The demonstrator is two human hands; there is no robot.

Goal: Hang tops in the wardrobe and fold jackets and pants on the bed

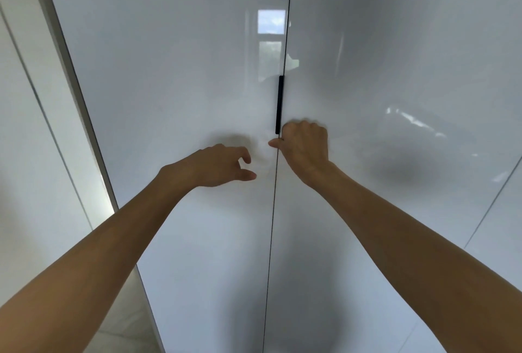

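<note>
- As both bare forearms are stretched forward, the hands are held close to the centre seam of the wardrobe. The wardrobe stands directly ahead and fills most of the view, and its two glossy white doors are shut.
- The left hand is held before the left door, just left of the seam, with its back facing up. Its fingers are loosely curled, the thumb is extended toward the seam, and nothing is held.
- The right hand is set against the seam at the lower end of the black handle. Its fingers are curled tightly, and the thumb is laid across the seam onto the left door.
- Whether the handle or a door edge is actually gripped cannot be told, as the fingertips are hidden.
- The handle is mounted upright along the left door's edge.
</note>
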